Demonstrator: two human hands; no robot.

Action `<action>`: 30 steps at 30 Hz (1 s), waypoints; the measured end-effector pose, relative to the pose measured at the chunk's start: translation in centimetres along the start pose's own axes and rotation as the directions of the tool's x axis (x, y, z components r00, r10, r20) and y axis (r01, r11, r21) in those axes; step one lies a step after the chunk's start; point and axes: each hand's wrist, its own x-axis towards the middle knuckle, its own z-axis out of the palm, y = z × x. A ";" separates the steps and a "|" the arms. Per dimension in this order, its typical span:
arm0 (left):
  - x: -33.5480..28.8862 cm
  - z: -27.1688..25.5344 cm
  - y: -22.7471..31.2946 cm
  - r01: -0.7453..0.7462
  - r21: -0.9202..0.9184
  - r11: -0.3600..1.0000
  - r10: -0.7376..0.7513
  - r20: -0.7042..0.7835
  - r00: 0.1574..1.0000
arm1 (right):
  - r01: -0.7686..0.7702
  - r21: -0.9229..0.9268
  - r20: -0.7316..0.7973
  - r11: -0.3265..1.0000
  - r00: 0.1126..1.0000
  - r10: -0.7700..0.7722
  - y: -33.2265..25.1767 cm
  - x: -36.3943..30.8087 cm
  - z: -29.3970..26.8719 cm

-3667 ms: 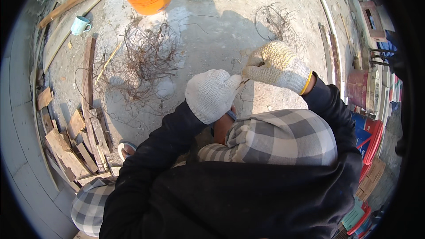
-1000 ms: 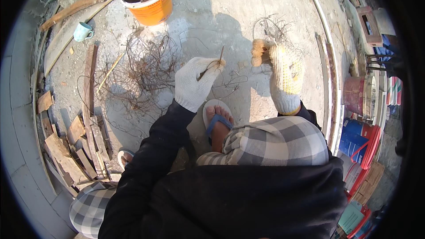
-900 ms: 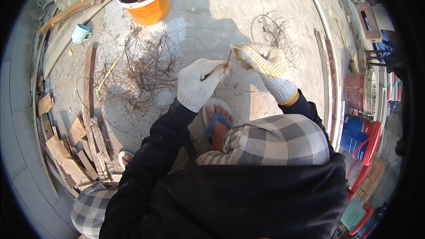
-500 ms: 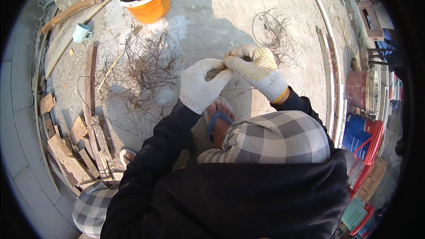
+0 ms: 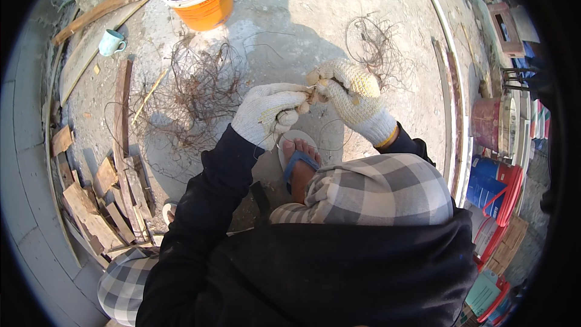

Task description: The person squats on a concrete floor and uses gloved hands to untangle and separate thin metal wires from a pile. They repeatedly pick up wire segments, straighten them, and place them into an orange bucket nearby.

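In a white knit glove, my left hand is closed, its fingertips pinching a thin wire. Opposite it, my right hand, gloved in white with a yellow cuff, grips the same wire, and the fingertips of both hands almost meet. A thin loop of wire hangs below the hands. To the left on the ground lies a large tangle of rusty wire. Beyond my right hand rests a smaller wire coil. Just below the hands is my foot in a blue-strapped flip-flop.
An orange bucket with dark contents stands at the far side. Near the left edge are a light blue mug, a long wooden strip and several scrap boards. A blue-and-red bucket and other containers line the right side.
My left hand has turned, its fingers curling in more, and shifted slightly left. Between the fingertips the wire now shows, with a loop hanging below. The right hand has barely moved.
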 end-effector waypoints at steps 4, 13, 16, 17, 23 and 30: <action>0.2 0.1 -1.8 -0.012 -0.016 1.000 0.010 -0.089 0.996 | -0.060 0.039 0.112 0.997 0.992 0.055 0.4 0.4 -0.9; 0.3 -0.3 -3.8 0.010 0.032 0.999 -0.006 -0.122 0.993 | -0.305 0.008 0.313 0.952 0.905 0.287 0.8 0.9 -0.9; 0.7 -0.1 -4.1 -0.132 0.036 0.991 0.136 -0.155 0.978 | -0.471 0.141 0.266 0.871 0.865 0.425 0.5 0.6 -1.0; 0.9 -0.1 -4.1 -0.197 0.038 0.980 0.200 -0.170 0.965 | -0.521 0.221 0.240 0.825 0.848 0.472 0.3 0.3 -1.0; 1.5 0.2 -4.8 -0.274 0.199 0.941 0.311 -0.188 0.932 | -0.488 0.322 0.231 0.812 0.872 0.432 0.6 -1.5 0.1; 0.5 -0.5 -2.2 -0.274 0.794 0.543 0.425 0.022 0.905 | -0.065 -0.275 0.232 0.959 0.964 0.132 0.9 -1.4 0.2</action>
